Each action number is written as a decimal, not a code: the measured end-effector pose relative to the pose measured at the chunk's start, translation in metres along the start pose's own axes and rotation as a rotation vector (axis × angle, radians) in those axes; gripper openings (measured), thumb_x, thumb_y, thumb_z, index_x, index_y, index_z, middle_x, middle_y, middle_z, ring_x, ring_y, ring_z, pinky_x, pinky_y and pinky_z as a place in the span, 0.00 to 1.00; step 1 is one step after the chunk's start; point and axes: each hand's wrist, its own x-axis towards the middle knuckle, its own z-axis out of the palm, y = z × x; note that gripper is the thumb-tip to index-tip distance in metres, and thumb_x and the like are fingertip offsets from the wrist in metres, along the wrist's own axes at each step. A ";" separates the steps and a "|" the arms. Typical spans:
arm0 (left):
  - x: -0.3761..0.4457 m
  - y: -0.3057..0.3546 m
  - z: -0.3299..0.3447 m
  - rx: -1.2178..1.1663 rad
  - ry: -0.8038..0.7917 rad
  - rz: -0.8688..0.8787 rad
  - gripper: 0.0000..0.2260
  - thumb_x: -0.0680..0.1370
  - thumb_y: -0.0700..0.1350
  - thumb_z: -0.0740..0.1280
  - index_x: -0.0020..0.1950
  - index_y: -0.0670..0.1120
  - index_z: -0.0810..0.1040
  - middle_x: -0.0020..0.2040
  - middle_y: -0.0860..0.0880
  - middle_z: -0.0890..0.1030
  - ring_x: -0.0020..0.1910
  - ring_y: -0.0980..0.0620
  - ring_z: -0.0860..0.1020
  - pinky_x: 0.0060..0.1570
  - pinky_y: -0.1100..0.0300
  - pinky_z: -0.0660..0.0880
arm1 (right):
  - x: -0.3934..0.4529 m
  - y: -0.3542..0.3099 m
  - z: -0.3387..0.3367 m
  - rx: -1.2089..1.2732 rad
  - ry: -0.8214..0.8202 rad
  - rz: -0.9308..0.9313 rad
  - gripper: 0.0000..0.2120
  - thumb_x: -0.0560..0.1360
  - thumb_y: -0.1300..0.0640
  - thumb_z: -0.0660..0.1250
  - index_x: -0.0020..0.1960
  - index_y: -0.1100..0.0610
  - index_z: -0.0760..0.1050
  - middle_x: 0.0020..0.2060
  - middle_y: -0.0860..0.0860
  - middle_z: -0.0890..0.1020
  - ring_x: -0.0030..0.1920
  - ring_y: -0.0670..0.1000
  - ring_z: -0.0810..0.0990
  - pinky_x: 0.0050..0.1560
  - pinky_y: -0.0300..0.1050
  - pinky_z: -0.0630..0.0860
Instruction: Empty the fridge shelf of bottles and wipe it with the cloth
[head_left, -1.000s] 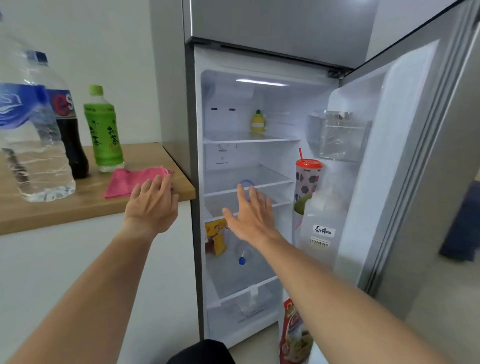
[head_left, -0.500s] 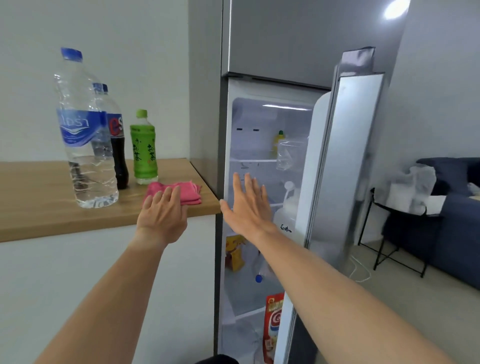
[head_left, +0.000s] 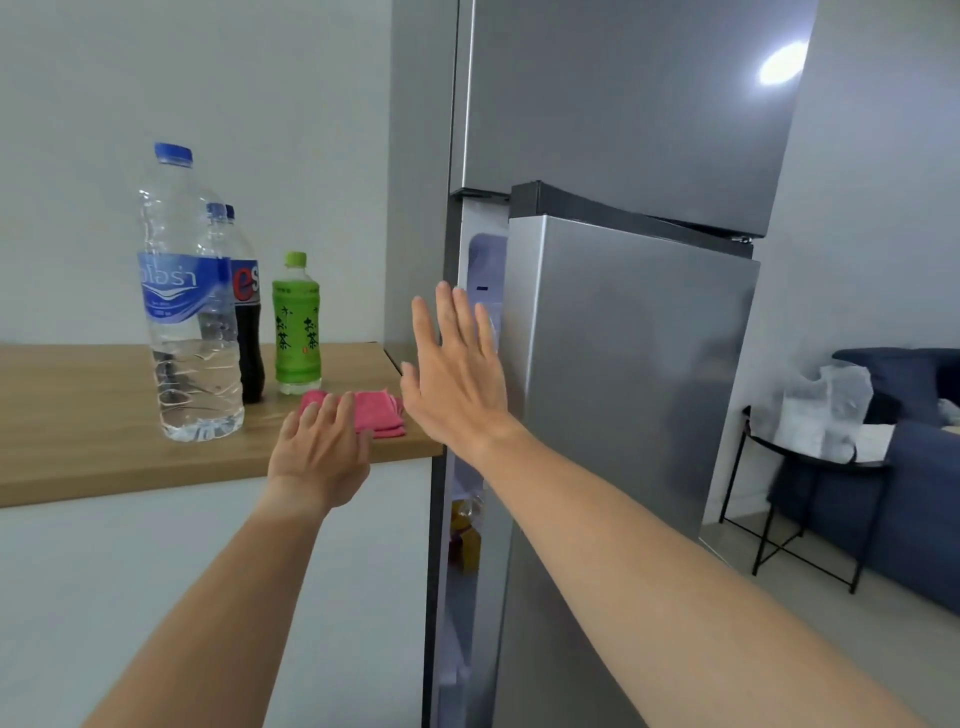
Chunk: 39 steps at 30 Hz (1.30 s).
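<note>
Three bottles stand on the wooden counter (head_left: 78, 415): a large clear water bottle (head_left: 187, 322), a dark cola bottle (head_left: 248, 332) behind it, and a green tea bottle (head_left: 297, 325). A folded pink cloth (head_left: 382, 413) lies near the counter's right end. My left hand (head_left: 319, 457) hovers open just in front of the cloth. My right hand (head_left: 457, 384) is raised flat, fingers apart, at the left edge of the grey fridge door (head_left: 623, 415). The door is nearly shut, leaving a narrow gap (head_left: 467, 519) where only a sliver of the inside shows.
The freezer door (head_left: 623, 104) above is closed. To the right stand a small black side table (head_left: 810, 467) with a plastic bag on it and a dark blue sofa (head_left: 919, 467). A white wall runs below the counter.
The fridge door has swung from wide open to almost shut, hiding the shelves. My right hand has risen and moved with the door's edge. My left hand stays by the cloth.
</note>
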 end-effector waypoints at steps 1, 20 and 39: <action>0.000 0.000 0.001 0.001 0.008 0.004 0.27 0.84 0.53 0.52 0.80 0.43 0.55 0.79 0.43 0.61 0.78 0.44 0.60 0.77 0.48 0.56 | 0.003 0.001 -0.002 -0.093 0.045 -0.014 0.36 0.78 0.57 0.59 0.82 0.59 0.48 0.82 0.63 0.45 0.82 0.62 0.41 0.79 0.60 0.34; 0.016 -0.017 0.037 0.009 0.031 -0.009 0.26 0.84 0.54 0.50 0.81 0.46 0.56 0.81 0.44 0.58 0.80 0.45 0.57 0.78 0.49 0.53 | 0.038 0.037 0.053 0.142 0.058 0.449 0.45 0.80 0.46 0.64 0.82 0.58 0.36 0.81 0.64 0.42 0.79 0.71 0.48 0.71 0.68 0.64; 0.019 -0.008 0.043 0.037 0.033 -0.078 0.21 0.82 0.55 0.49 0.74 0.55 0.67 0.71 0.53 0.71 0.70 0.48 0.68 0.69 0.42 0.59 | 0.041 0.037 0.049 0.273 0.045 0.423 0.40 0.81 0.50 0.64 0.83 0.57 0.43 0.81 0.63 0.48 0.79 0.68 0.51 0.74 0.65 0.61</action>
